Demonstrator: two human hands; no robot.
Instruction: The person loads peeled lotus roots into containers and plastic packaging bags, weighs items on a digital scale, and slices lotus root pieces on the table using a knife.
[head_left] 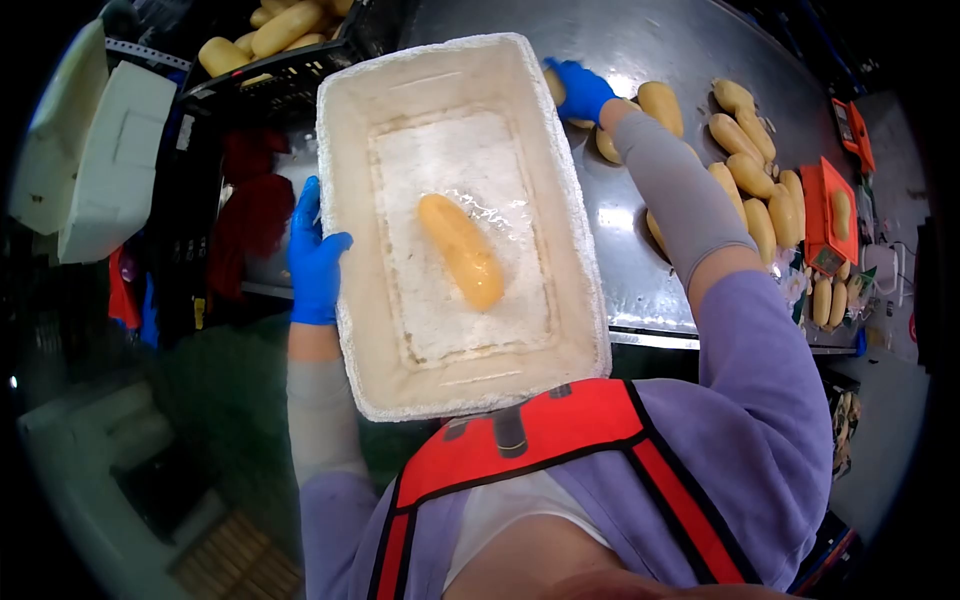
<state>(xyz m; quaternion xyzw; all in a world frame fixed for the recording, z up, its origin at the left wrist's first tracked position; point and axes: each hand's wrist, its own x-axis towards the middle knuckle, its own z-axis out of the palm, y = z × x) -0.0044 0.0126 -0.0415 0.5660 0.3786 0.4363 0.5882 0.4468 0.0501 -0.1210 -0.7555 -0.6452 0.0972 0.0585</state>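
Note:
My left hand [318,262], in a blue glove, grips the left side of a white foam box [360,370], thumb at the wall and fingers along the outside. Inside the box a single butternut squash [462,252] lies at a slant on the wet floor. Beyond the box's right wall, my gloved right hand [582,92] is closed around another squash [553,87], which is partly hidden by the fingers and the box. More squash [660,108] lie on the metal table [640,285] by my right forearm, some of them covered by it.
Several squash [750,175] are grouped toward the table's right side. An orange scale [822,215] there bears one squash. A black crate [340,52] with squash stands at the upper left. White foam pieces [115,160] stand at the far left.

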